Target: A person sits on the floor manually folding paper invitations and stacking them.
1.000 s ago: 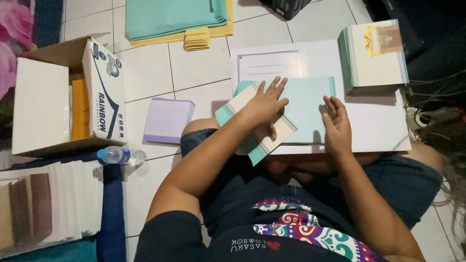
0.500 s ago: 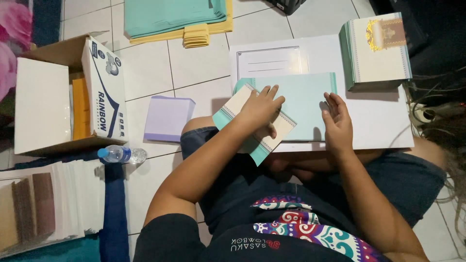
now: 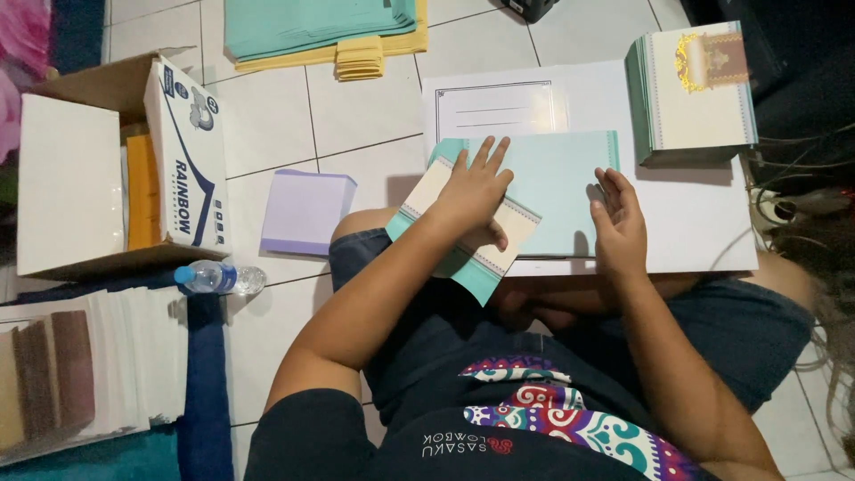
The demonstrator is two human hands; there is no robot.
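Note:
My left hand (image 3: 474,191) lies flat on a cream card with a teal back (image 3: 463,239), fingers spread on top and the thumb at its lower edge. The card sits tilted across the left end of a pale teal sheet (image 3: 557,191). The teal sheet rests on a white board (image 3: 704,227) over my lap. My right hand (image 3: 616,223) rests palm down at the teal sheet's right edge, holding nothing. A white sheet with a printed frame (image 3: 499,109) lies just beyond my left fingers.
A stack of cream and teal cards (image 3: 693,93) stands at the board's far right. On the tiled floor are a lilac pad (image 3: 305,212), an open cardboard box (image 3: 116,169), a water bottle (image 3: 218,278), teal and yellow paper piles (image 3: 321,31) and stacked sheets (image 3: 80,365).
Both hands stay on the card and the teal sheet. My left hand has slid a little toward me on the card.

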